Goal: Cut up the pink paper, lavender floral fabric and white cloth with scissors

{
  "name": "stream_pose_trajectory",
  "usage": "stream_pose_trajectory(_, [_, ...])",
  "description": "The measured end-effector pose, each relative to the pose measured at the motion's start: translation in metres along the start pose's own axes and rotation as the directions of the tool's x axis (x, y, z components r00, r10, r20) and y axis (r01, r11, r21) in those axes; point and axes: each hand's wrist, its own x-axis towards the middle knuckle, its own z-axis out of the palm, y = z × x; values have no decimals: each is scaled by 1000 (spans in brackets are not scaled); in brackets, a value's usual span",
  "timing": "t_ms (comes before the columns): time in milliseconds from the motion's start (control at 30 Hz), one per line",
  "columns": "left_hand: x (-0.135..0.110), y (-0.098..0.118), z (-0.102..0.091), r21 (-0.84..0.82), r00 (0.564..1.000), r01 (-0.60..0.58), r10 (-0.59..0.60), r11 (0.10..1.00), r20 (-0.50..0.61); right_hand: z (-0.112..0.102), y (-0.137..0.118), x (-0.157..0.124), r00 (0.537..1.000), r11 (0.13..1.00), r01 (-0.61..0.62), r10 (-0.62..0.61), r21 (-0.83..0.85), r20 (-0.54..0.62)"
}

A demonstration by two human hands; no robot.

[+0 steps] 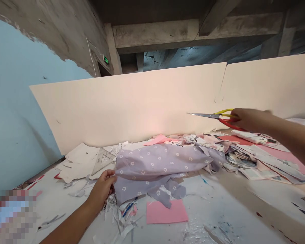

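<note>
Red-and-yellow-handled scissors [208, 116], seemingly clamped in the blurred, curled fingers of the right hand [251, 120], point left along a nearly level long axis above scrap papers [259, 162], while the left hand [103, 188] pinches lilac star-print cloth [152, 162].

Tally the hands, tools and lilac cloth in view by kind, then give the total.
Hands: 2 (left hand, right hand)
Scissors: 1
Set square: 1
Lilac cloth: 1
Total: 5
</note>
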Motion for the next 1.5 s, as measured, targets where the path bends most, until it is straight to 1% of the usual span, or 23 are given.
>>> stream_pose_trajectory(33, [0,1,-1,22,999,-19,20,1000,-34,5,-12,-11,996,1000,5,-8,29,92])
stream_pose_trajectory(67, [-1,3,-2,81,994,-54,61,995,-87,13,-25,-25,962,984,-31,-18,175,271])
stream_pose_trajectory(100, [-4,5,-2,178,978,-114,143,977,-155,22,-40,-40,901,953,-72,-66,295,429])
stream_pose_trajectory(133, [-8,8,-3,309,939,-202,273,930,-208,33,-54,-55,843,918,-65,-159,392,514])
stream_pose_trajectory(167, [-15,10,-2,451,871,-307,438,838,-221,45,-69,-70,812,887,-46,-234,459,534])
stream_pose_trajectory(200, [-23,12,1,576,776,-422,607,701,-171,58,-82,-83,782,864,-28,-294,502,550])
stream_pose_trajectory(233, [-33,14,5,644,668,-552,743,530,-38,71,-94,-94,750,844,-6,-351,536,561])
stream_pose_trajectory(267, [-44,14,12,628,575,-684,803,370,153,85,-105,-104,709,811,-7,-408,585,575])
stream_pose_trajectory(333, [-65,10,30,429,410,-888,705,165,579,111,-122,-116,648,768,-45,-465,639,604])
stream_pose_trajectory(367, [-73,7,39,314,301,-944,643,98,704,123,-128,-119,618,765,-58,-477,642,625])
stream_pose_trajectory(433, [-82,2,53,258,200,-966,614,-7,764,143,-137,-122,599,786,-48,-472,617,647])
stream_pose_trajectory(500, [-84,-1,57,285,207,-957,567,-51,797,158,-140,-119,619,824,-21,-434,566,655])
stream_pose_trajectory(600, [-82,-2,50,357,259,-930,527,-92,810,171,-135,-109,678,855,6,-385,519,626])
stream_pose_trajectory(733, [-82,-2,43,476,350,-866,493,-153,796,176,-119,-89,728,855,-3,-354,519,587])
stream_pose_trajectory(800, [-83,-2,44,488,372,-863,489,-130,789,175,-113,-82,736,843,-20,-352,538,578])
stream_pose_trajectory(900, [-82,1,44,480,371,-876,582,-39,724,171,-110,-79,715,806,-70,-370,588,593])
stream_pose_trajectory(933, [-80,4,43,489,390,-873,611,6,689,169,-112,-81,705,792,-86,-381,605,599])
stream_pose_trajectory(1000, [-77,10,39,507,457,-855,612,104,645,162,-117,-88,703,728,-144,-401,670,587])
stream_pose_trajectory(1100, [-72,17,33,523,581,-810,494,267,647,148,-126,-103,718,539,-282,-430,794,547])
stream_pose_trajectory(1167, [-70,19,33,528,632,-775,429,347,645,140,-127,-110,682,482,-338,-466,808,563])
stream_pose_trajectory(1233, [-69,20,34,547,668,-744,401,383,627,136,-124,-114,646,533,-339,-468,776,603])
stream_pose_trajectory(1400, [-69,22,37,677,749,-659,362,326,555,134,-102,-115,696,638,-251,-404,728,594])
stream_pose_trajectory(1500, [-63,23,34,763,805,-583,329,279,494,128,-91,-119,668,672,-245,-406,699,624])
